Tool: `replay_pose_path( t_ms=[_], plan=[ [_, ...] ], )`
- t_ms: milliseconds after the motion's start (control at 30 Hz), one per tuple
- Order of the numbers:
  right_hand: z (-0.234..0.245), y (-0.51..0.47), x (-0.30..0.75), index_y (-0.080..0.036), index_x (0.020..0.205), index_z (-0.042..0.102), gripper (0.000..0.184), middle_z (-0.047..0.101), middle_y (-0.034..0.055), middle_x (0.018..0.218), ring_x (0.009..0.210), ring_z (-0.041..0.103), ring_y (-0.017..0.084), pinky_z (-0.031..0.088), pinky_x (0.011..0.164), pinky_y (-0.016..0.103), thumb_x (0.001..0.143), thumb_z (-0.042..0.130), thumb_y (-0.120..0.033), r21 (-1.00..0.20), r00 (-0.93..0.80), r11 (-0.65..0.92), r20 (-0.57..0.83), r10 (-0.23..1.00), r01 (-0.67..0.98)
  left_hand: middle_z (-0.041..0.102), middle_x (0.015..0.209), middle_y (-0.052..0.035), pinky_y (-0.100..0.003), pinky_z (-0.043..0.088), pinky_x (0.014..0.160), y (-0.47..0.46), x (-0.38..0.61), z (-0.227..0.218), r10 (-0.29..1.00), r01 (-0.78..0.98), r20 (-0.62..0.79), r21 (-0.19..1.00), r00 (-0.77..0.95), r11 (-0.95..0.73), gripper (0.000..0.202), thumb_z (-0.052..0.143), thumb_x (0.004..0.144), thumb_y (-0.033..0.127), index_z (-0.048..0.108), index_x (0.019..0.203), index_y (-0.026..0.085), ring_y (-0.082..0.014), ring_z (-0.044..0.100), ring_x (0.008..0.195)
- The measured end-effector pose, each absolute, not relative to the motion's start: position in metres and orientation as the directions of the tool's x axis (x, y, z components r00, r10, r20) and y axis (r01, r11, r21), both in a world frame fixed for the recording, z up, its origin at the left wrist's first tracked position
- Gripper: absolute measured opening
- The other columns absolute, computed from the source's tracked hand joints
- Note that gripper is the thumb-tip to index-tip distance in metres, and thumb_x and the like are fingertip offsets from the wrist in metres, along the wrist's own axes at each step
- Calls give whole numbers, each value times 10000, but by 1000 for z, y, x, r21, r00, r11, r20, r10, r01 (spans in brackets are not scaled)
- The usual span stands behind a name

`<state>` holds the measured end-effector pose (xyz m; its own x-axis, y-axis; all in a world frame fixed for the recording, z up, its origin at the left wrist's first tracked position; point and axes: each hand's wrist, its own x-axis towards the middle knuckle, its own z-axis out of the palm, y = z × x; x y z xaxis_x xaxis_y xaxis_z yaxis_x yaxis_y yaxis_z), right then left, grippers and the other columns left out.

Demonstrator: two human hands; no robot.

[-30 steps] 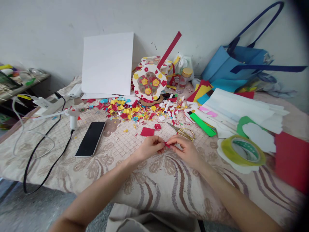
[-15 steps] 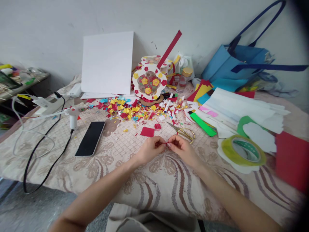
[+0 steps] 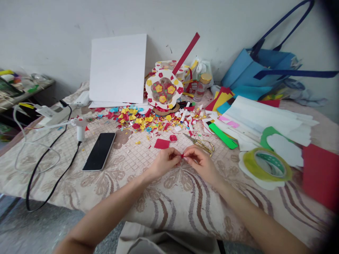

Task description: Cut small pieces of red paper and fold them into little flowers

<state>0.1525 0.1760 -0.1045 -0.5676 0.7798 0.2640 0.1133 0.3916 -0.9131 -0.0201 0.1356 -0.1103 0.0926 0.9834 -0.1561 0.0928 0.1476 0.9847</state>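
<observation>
Both my hands meet over the patterned cloth in the middle of the table. My left hand (image 3: 164,162) and my right hand (image 3: 199,161) pinch a tiny red paper piece (image 3: 182,155) between their fingertips. Just beyond them lie a red paper square (image 3: 161,143) and a small red paper flower (image 3: 173,138). Gold-handled scissors (image 3: 201,143) rest right behind my right hand.
A black phone (image 3: 99,151) lies at the left, near a glue gun (image 3: 79,129) with its black cable. A heap of coloured paper scraps (image 3: 143,120), a flower-decorated craft piece (image 3: 164,89) and a white board (image 3: 118,69) stand behind. Tape roll (image 3: 266,168), paper sheets and blue bag (image 3: 261,72) fill the right.
My fingertips have closed in together on the red piece and shifted slightly; nothing else on the table has moved.
</observation>
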Motion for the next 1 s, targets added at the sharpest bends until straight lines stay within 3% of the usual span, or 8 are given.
replay_pose_path(
  t_ms=[367,533,633,800,867,1000],
  plan=[
    [-106,179,154,-227,888,595,147,575,50,911,870,565,188,464,724,332,841,517,-111,-793,-580,594,424,695,133,625,663,-10,-205,442,571,137,-21,-101,918,-267,-350,881,185,390,286,720,653,359,584,729,119,-82,579,573],
    [-105,180,155,-224,882,614,140,572,54,930,890,563,186,457,766,341,847,519,-128,-763,-586,631,452,673,137,626,668,-9,-204,437,564,136,-21,-101,902,-299,-383,853,199,428,297,734,634,354,576,733,123,-79,577,570],
    [-104,179,153,-217,849,602,81,579,50,907,874,565,185,459,760,334,851,533,-176,-830,-573,542,382,725,132,612,623,-4,-216,442,563,136,-20,-104,928,-211,-326,909,181,360,273,703,665,350,568,740,125,-85,568,554],
    [-104,175,149,-214,820,562,98,569,3,734,681,555,155,468,645,297,844,560,-309,-976,-555,158,48,830,152,597,619,1,-232,446,562,134,-17,-108,982,-23,-156,987,107,159,210,647,724,320,567,759,129,-95,557,562],
    [-106,174,148,-214,804,555,140,568,-5,707,658,552,152,468,639,295,827,581,-350,-990,-537,45,-34,843,134,605,636,-6,-239,458,575,134,-17,-107,980,-36,-156,986,124,162,217,631,738,336,566,761,131,-99,566,576],
    [-112,173,147,-216,804,550,166,574,-8,717,675,556,151,467,664,295,810,600,-374,-998,-515,-43,-64,855,53,621,681,-21,-240,471,601,134,-16,-106,971,-93,-177,977,161,193,232,618,748,350,560,767,126,-102,584,611]
  ],
)
